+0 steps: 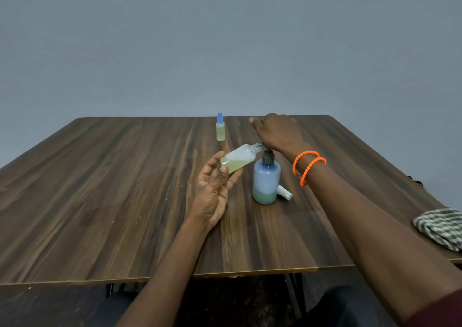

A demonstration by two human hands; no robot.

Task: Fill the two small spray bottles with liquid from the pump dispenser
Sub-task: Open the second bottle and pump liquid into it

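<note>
My left hand (215, 189) pinches an uncapped small clear bottle (238, 158) by its base, tilted so its threaded neck meets the spout of the pump dispenser (266, 179). Yellow-green liquid lies in the bottle's lower part. The dispenser is a pale blue bottle with a dark pump head and greenish liquid at its bottom. My right hand (277, 133) rests flat on the pump head with fingers straight. A second small spray bottle (220, 129) with a blue cap stands upright farther back, holding yellow-green liquid. A white spray cap (285, 192) lies on the table behind the dispenser.
All of this is on a dark wooden table (100, 189). A green-and-white checked cloth (442, 226) lies at the table's right edge. Two orange bracelets (308, 166) circle my right wrist. A grey wall rises behind the table.
</note>
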